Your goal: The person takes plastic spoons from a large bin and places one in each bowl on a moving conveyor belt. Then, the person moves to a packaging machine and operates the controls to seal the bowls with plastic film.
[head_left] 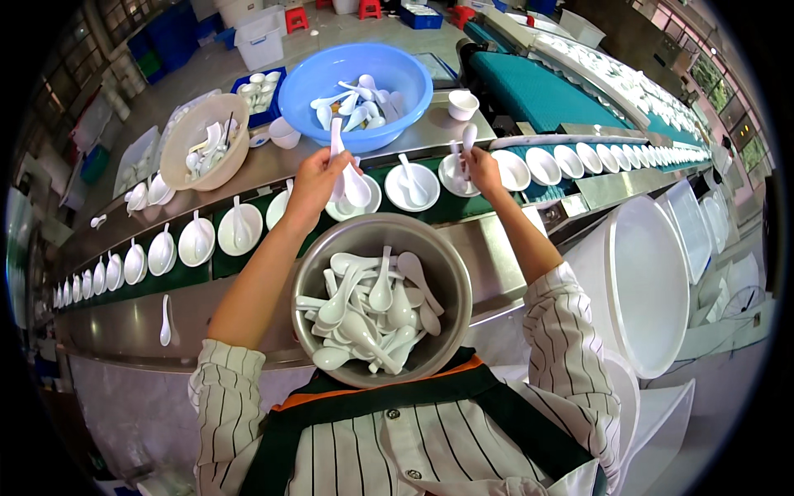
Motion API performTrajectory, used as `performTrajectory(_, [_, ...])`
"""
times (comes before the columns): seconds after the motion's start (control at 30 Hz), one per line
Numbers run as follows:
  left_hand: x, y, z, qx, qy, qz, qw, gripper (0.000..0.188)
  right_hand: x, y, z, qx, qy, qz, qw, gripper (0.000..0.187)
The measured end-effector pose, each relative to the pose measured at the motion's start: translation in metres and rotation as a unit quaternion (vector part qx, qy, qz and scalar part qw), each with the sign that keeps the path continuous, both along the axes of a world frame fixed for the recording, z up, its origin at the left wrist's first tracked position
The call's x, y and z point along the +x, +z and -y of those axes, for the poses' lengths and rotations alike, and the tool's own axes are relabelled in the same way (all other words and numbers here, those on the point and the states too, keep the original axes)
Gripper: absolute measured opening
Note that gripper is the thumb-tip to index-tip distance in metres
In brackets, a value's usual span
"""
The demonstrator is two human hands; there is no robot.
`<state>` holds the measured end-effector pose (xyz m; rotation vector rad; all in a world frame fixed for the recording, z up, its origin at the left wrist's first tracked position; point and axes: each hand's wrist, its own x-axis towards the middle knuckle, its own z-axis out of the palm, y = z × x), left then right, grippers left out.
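My left hand (318, 183) is closed on white soup spoons (356, 190), held over a white bowl (370, 204) on the green conveyor belt. One spoon end points up above the fingers. My right hand (482, 172) pinches a white soup spoon (470, 135) at the bowl (451, 183) farther right; a second spoon handle (454, 150) stands beside those fingers. Between the two hands, another bowl (400, 197) has a spoon (415, 192) resting in it. Against my front, a steel basin (459, 289) holds a heap of white spoons (360, 329).
Bowls with spoons (198, 240) line the belt leftward; bowls without spoons (542, 165) line it rightward. Beyond the belt stand a blue basin (289, 99) and a beige basin (176, 161), both holding spoons. A loose spoon (165, 322) lies on the steel ledge. A white tub (649, 289) stands right.
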<state>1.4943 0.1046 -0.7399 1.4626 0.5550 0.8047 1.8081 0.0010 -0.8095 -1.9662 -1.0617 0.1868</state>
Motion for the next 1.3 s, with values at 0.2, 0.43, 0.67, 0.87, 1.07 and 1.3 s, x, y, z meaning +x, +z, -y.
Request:
performTrajectory(0.2, [0.010,0.010,0.014,-0.139,-0.114,-0.001,0.984,0.023,0.046,0.019,0.024,-0.082,-0.075,0.240,0.964,0.016])
performTrajectory(0.43, [0.064,0.019,0.042,-0.183,-0.177,-0.030,0.967,0.023,0.100,0.038,0.050,-0.016,0.054,0.548,0.834,0.023])
performTrajectory(0.67, [0.140,0.013,0.063,-0.069,-0.216,-0.046,0.973,0.027,-0.026,0.094,0.040,0.030,0.377,-0.286,0.881,0.025])
performTrajectory(0.87, [0.137,0.025,0.081,0.001,-0.145,-0.152,0.978,0.046,0.045,0.095,0.040,0.163,0.210,-0.114,0.957,0.016])
performTrajectory(1.07, [0.027,0.069,0.098,-0.012,-0.094,-0.125,0.988,0.021,0.189,0.035,0.074,-0.109,-0.111,0.171,0.973,0.029])
performTrajectory(1.3, [-0.168,0.035,0.149,-0.022,0.434,0.096,0.895,0.021,0.296,-0.014,0.092,-0.081,-0.130,0.228,0.961,0.029])
